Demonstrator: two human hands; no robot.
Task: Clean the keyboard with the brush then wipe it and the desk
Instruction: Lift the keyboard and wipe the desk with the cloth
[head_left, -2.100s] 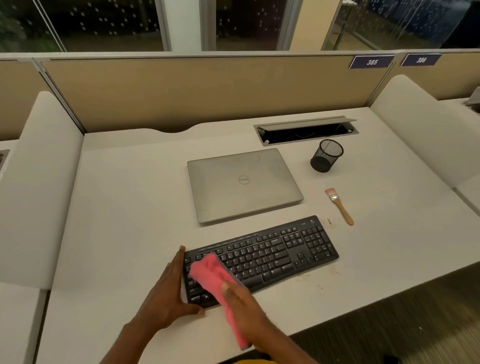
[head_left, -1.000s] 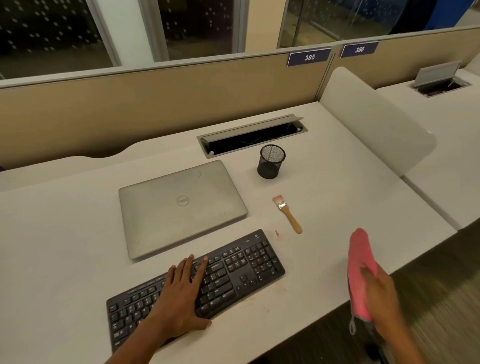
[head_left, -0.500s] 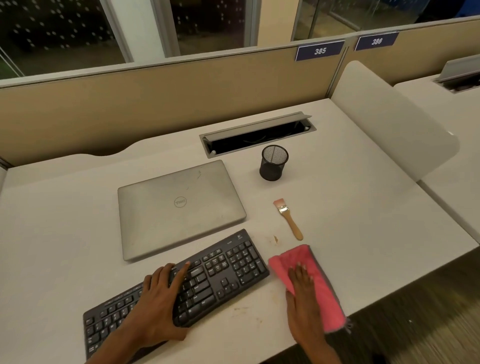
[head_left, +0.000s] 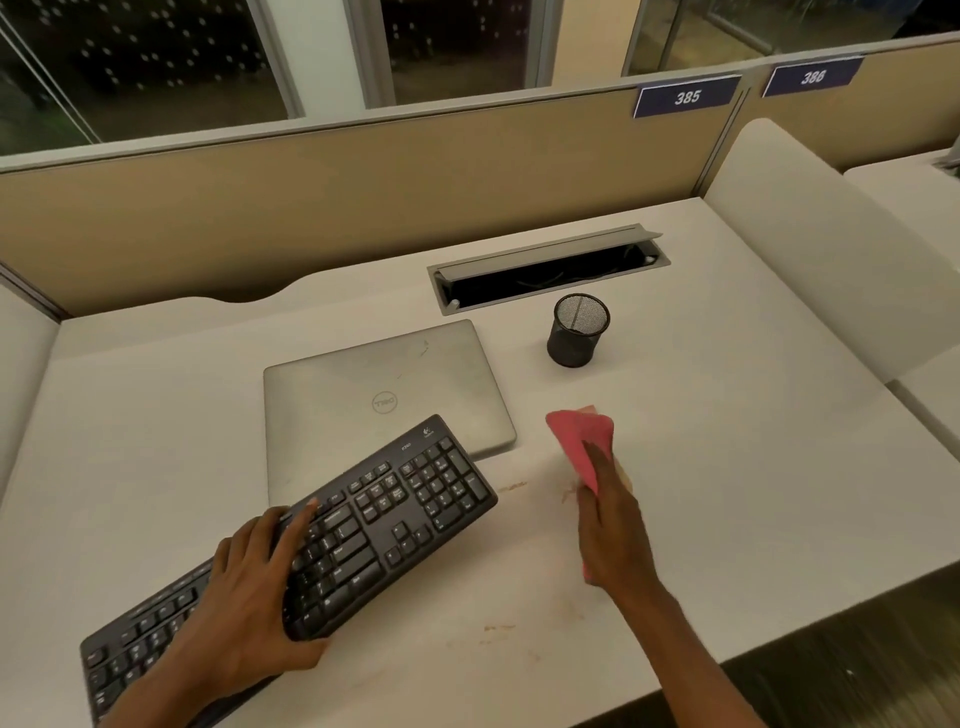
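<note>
While the left hand (head_left: 249, 592) grips the keyboard (head_left: 395, 519) near the bench's (head_left: 753, 493) front edge, its far corner overlapping the laptop (head_left: 363, 384), the right hand (head_left: 613, 530) clutches the pink cloth (head_left: 579, 436) on open bench beside it.

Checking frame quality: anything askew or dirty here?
Yes. The keyboard, gripped by the left hand, lies skewed with its far corner over the closed laptop. Brownish smudges mark the desk near the pink cloth in the right hand.
</note>
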